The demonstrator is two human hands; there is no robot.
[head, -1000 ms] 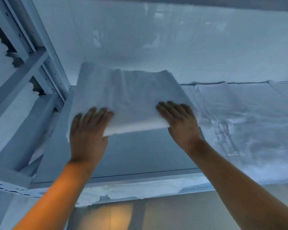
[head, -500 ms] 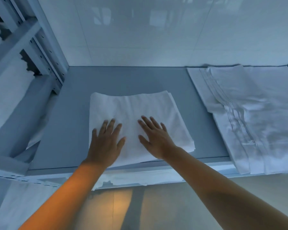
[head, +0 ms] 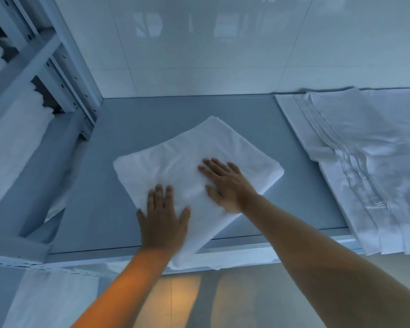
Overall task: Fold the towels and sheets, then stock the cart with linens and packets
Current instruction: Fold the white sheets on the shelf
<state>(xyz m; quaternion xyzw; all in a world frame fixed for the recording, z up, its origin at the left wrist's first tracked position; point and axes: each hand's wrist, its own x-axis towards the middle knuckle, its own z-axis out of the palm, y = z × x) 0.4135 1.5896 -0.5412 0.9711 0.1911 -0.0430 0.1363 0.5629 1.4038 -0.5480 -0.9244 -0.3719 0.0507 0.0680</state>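
Surface: grey metal shelf [head: 133, 129] against a white tiled wall.
Done: folded white square towel [head: 175, 162] lies skewed, its near corner past the shelf edge.
Grip: left hand [head: 162, 221] and right hand [head: 225, 185] pressing flat, fingers straight, holding nothing.
Left: white sheets [head: 365, 162] beside it; no cart in view.

Two hands [head: 162, 218] [head: 225, 185], one folded towel [head: 175, 162], one shelf [head: 128, 129], and what looks like one pile of sheets [head: 369, 162].
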